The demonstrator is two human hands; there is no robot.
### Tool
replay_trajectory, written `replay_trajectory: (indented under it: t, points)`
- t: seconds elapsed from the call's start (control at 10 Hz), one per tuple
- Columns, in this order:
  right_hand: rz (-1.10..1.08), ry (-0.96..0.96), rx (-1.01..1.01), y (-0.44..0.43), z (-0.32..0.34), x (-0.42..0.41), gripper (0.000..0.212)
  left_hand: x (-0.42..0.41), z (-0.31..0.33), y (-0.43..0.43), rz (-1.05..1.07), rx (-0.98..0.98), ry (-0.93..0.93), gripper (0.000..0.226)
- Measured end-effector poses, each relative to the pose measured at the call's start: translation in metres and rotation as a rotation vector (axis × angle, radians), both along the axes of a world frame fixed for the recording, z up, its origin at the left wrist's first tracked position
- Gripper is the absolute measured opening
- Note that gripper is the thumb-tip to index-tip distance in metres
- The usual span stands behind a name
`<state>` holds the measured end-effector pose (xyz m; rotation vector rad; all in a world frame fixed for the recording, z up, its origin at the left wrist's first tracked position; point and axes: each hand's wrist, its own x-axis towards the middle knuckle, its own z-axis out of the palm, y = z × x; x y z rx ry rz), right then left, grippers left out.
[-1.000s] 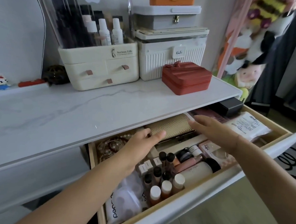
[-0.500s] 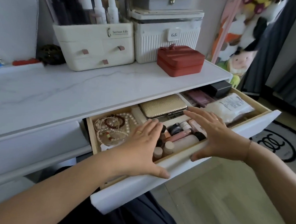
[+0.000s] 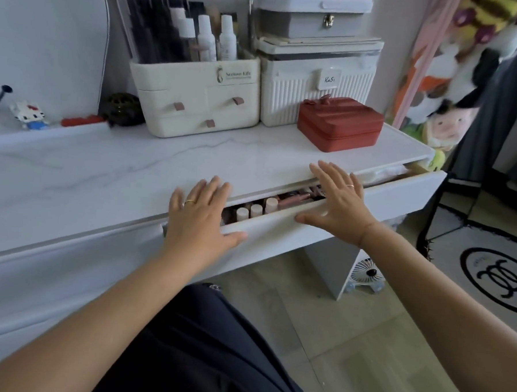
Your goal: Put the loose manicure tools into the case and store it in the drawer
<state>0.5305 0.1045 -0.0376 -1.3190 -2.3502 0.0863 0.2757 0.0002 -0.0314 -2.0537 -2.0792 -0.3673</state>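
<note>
Your left hand [image 3: 201, 213] and right hand [image 3: 339, 200] press the drawer front [image 3: 401, 193], fingers straight. Likely closing it (case unseen)

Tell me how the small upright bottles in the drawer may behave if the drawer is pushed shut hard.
The bottles show only narrow capped tops, so a hard stop may tip them. They stand close together, which probably keeps them from falling far.

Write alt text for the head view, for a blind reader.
A left hand and right hand press a white drawer almost shut under a marble tabletop; small bottles show in the gap. A red box sits on top.
</note>
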Motion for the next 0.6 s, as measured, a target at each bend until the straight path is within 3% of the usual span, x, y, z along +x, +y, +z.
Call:
replay_trajectory:
  t: [0.2,0.3,0.5,0.6]
  points:
    - [-0.125,0.054,0.158,0.018,-0.009,-0.025,0.077,-0.019,-0.006,-0.004,-0.022,0.205,0.061,0.067]
    - [-0.166,0.096,0.212,0.018,-0.010,-0.032,0.070,-0.019,-0.006,-0.002,-0.035,0.249,0.062,0.064]
    - [-0.179,0.067,0.218,0.011,-0.005,-0.034,0.068,-0.023,-0.006,-0.005,-0.064,0.252,0.077,0.070]
    - [-0.196,0.133,0.181,0.003,-0.003,-0.031,0.078,-0.043,-0.010,-0.010,-0.101,0.298,0.018,0.066]
